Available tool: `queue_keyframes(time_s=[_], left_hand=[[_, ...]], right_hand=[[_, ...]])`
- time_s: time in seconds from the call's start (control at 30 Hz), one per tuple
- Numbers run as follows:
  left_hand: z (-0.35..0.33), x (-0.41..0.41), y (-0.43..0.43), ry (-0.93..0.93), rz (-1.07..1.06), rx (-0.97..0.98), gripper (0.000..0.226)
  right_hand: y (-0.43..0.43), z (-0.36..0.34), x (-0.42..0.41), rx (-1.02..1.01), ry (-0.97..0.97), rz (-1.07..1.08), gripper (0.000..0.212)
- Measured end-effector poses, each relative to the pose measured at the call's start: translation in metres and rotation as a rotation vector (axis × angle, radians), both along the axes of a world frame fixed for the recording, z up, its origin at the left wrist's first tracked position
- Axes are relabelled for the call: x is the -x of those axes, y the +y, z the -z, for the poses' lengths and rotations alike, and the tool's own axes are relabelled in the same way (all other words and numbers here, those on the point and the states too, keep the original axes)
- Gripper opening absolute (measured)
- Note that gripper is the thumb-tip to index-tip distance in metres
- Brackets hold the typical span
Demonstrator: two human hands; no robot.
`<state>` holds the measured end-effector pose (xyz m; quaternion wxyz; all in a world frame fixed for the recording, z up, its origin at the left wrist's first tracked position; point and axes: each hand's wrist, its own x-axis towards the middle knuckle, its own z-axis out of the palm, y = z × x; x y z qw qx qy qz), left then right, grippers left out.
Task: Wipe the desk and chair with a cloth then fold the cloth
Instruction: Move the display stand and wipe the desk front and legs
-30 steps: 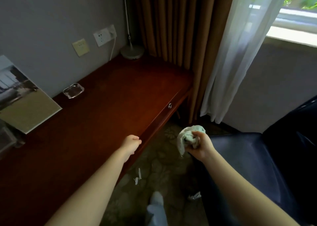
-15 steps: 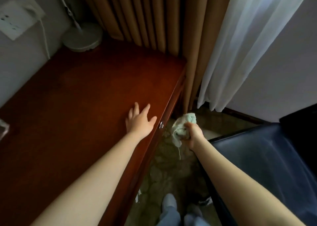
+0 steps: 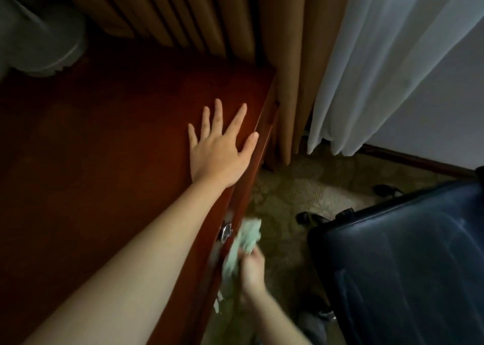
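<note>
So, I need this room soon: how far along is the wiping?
Done: nothing the picture proves; the desk shows no wipe marks either way. In hand: the right hand grips the bunched cloth at the desk's front face beside the drawer knob, blurred as if mid-stroke, while the left hand lies flat on top. Left: the dark blue chair, then folding the cloth.

Counted one desk (image 3: 104, 161), left half of frame; one chair (image 3: 406, 266), lower right; one cloth (image 3: 246, 240), lower centre. Two hands showed: left hand (image 3: 220, 156), right hand (image 3: 251, 268). One metal knob (image 3: 225, 231). Two curtains hung above: tan curtain (image 3: 288, 56), sheer curtain (image 3: 379, 56). One lamp base (image 3: 39, 38), upper left.
</note>
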<state>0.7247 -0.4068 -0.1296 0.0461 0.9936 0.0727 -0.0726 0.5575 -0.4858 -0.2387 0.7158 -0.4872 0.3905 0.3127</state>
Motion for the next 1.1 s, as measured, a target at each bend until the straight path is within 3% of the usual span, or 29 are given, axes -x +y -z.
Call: queue_keyframes(time_s=[0.17,0.27,0.47,0.6,0.7,0.8,0.9,1.0,1.1], left_hand=[[0.000,-0.021,-0.005,-0.034,0.024,-0.024,0.061],[0.004,-0.031,-0.007,-0.043,0.033,-0.023,0.062],[0.009,-0.048,-0.007,-0.070,0.066,-0.036,0.063],[0.011,-0.050,-0.005,-0.080,0.069,-0.034,0.063],[0.009,-0.048,-0.006,-0.050,0.060,-0.037,0.063],[0.007,-0.048,-0.008,-0.046,0.060,-0.036,0.063],[0.009,-0.050,-0.007,-0.048,0.055,-0.041,0.063],[0.012,-0.052,-0.004,-0.056,0.061,-0.031,0.062],[0.014,-0.053,0.000,-0.043,0.043,-0.032,0.060]], right_hand=[[-0.036,0.004,-0.213,0.131,-0.345,0.051,0.026],[-0.037,0.021,-0.288,0.278,-0.442,0.053,0.025],[-0.029,0.083,-0.281,0.197,-0.196,0.132,0.028],[-0.025,0.072,-0.280,0.140,-0.111,0.173,0.032],[-0.028,0.051,-0.268,0.066,-0.285,0.212,0.025],[-0.029,0.039,-0.256,0.124,-0.448,0.205,0.025],[-0.028,0.062,-0.270,0.159,-0.364,0.162,0.030],[-0.034,0.078,-0.286,0.161,-0.218,-0.061,0.038],[-0.055,0.047,-0.272,0.024,-0.258,-0.055,0.036]])
